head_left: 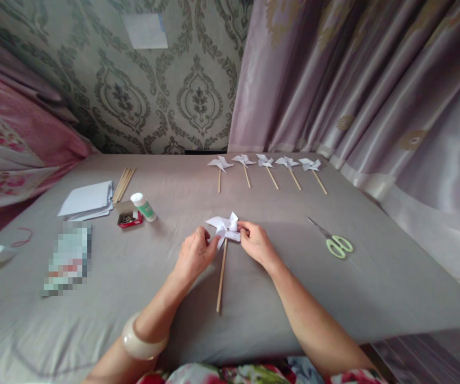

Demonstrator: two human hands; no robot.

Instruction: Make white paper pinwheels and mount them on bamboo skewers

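Item, paper pinwheel (222, 223): white, four-bladed, with a small round fastener at its hub; it lay at the middle of the cloth-covered tabletop (269, 314), between the two hands, its wooden stick (222, 277) running towards the person.

Left hand (195, 252): fingers curled, thumb touching the lower left blade; whether it pinched the paper could not be told. A pale bangle (145, 341) circled the forearm.

Right hand (258, 242): thumb and fingertips closed on the pinwheel's right-hand edge.

Far side, right of centre: one row of five finished pinwheels (265, 160), well apart from the hands, sticks angled towards the near side.

Right: one pair of scissors (336, 244), pale green handles, blades pointing away and leftward.

Left: one stack of white paper (88, 200); beside it, a bundle of wooden sticks (124, 184); nearer, one open red box (130, 222) of small metallic pieces; just beside that, one white container with a green label (144, 207). One packet (69, 256), its markings obscured, lay nearer the person.

Wall: one white sheet (145, 31), mounted on patterned wallpaper (200, 101).
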